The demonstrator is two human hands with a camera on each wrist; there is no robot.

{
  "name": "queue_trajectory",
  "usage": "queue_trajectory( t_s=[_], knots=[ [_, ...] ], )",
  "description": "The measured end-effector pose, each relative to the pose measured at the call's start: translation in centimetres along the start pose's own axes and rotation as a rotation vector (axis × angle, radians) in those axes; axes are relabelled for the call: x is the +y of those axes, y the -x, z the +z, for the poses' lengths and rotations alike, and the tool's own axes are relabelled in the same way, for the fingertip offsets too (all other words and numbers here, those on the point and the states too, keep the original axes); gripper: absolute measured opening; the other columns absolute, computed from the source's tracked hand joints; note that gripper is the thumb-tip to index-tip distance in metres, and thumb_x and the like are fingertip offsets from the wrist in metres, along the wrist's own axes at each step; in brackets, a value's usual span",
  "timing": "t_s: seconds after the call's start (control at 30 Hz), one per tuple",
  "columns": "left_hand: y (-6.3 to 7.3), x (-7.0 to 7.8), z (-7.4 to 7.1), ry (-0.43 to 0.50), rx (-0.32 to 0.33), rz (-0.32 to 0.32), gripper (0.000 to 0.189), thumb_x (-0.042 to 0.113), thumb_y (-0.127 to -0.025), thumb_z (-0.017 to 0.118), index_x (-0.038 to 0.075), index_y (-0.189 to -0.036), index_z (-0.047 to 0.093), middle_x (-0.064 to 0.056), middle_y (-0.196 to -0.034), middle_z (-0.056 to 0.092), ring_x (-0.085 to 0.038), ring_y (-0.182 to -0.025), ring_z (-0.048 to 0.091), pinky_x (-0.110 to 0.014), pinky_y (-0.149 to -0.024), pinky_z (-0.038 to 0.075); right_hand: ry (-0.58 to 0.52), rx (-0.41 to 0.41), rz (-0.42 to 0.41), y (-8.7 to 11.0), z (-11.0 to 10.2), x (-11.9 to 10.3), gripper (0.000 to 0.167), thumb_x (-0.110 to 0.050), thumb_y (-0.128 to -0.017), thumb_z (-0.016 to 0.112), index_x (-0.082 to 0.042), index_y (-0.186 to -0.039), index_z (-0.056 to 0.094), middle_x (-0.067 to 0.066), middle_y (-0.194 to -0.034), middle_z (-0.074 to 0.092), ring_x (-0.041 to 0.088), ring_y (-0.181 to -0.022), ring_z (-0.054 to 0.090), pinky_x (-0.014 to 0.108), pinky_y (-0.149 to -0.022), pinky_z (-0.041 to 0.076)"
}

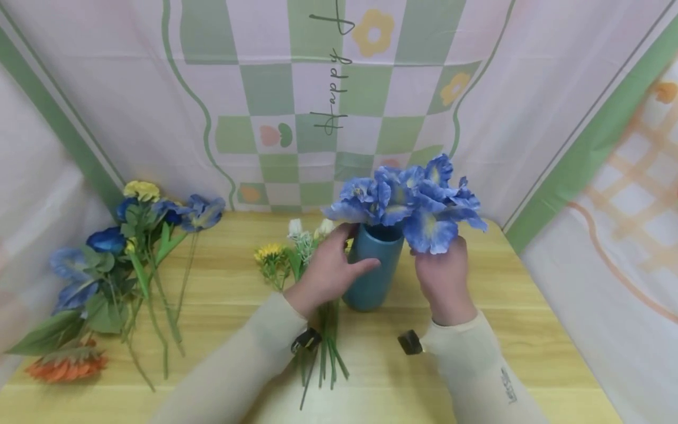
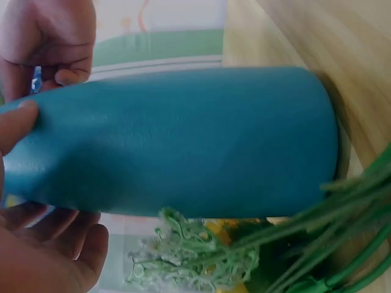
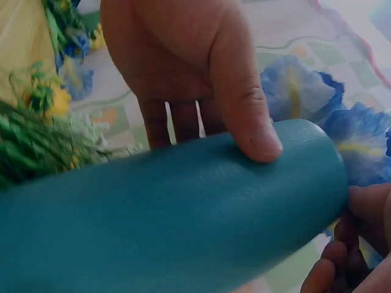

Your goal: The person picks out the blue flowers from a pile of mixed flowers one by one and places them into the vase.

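Wood-grain table [image 1: 511, 294], green-checked backdrop [image 1: 312, 94] behind — pale side hangings [image 1: 620, 235], probably cloth.

wooden table [image 1: 222, 294] | green-white checked backdrop [image 1: 365, 91] | orange-plaid cloth [image 1: 641, 171] at right

The tabletop [image 1: 508, 353] is pale, wood-grained; a teal vase [image 1: 375, 268] stands on it. Beside the vase lie white and yellow flowers [image 1: 303, 247]; farther left, blue, yellow and orange blooms [image 1: 106, 240].

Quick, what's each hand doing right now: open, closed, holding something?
Left hand: closed around the teal vase, holding it.
Right hand: fingers curled beside the blue flowers; whether it grips one can't be told.
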State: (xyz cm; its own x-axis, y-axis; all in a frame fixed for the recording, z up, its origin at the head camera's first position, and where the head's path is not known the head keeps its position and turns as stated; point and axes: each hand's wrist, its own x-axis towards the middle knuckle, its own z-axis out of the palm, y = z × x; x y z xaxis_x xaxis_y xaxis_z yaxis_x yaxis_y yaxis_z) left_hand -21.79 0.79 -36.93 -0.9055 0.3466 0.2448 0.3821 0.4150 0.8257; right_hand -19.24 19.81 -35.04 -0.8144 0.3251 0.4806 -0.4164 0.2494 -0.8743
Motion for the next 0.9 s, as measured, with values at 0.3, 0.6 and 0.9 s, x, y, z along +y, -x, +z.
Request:
queue_trajectory(
  t_s=[0.3,0.6,0.9],
  knots=[
    [-0.2,-0.7,-0.2,0.045,0.006,0.048,0.074,0.037,-0.081,0.084,0.012,-0.142,0.05,-0.004,-0.136,0.058,-0.018,-0.123,0.055,-0.038,-0.102,0.045,-0.351,-0.198,0.376,-2.3,1.2,-0.1,0.024,-0.01,-0.103,0.054,-0.013,-0.126,0.056,0.005,-0.12,0.052,0.021,-0.116,0.044,0.039,-0.108,0.031],
    [-0.3,-0.8,-0.1,0.143,0.003,0.061,0.067,0.028,-0.08,0.086,0.016,-0.138,0.055,0.002,-0.143,0.053,-0.015,-0.13,0.048,-0.042,-0.107,0.04,-0.689,-0.38,0.464,-3.1,1.1,0.8,0.037,-0.023,-0.099,0.061,-0.025,-0.135,0.051,0.0,-0.142,0.037,0.021,-0.135,0.027,0.05,-0.115,0.011],
    [-0.2,-1.0,-0.3,0.228,-0.033,-0.025,0.068,0.029,-0.082,0.084,0.019,-0.141,0.053,-0.001,-0.143,0.052,-0.022,-0.129,0.051,-0.045,-0.102,0.046,-0.594,-0.389,0.455,-0.9,-0.8,2.1,0.039,-0.042,-0.105,0.046,-0.021,-0.138,0.045,0.004,-0.135,0.041,0.024,-0.125,0.038,0.046,-0.106,0.026]
  ],
)
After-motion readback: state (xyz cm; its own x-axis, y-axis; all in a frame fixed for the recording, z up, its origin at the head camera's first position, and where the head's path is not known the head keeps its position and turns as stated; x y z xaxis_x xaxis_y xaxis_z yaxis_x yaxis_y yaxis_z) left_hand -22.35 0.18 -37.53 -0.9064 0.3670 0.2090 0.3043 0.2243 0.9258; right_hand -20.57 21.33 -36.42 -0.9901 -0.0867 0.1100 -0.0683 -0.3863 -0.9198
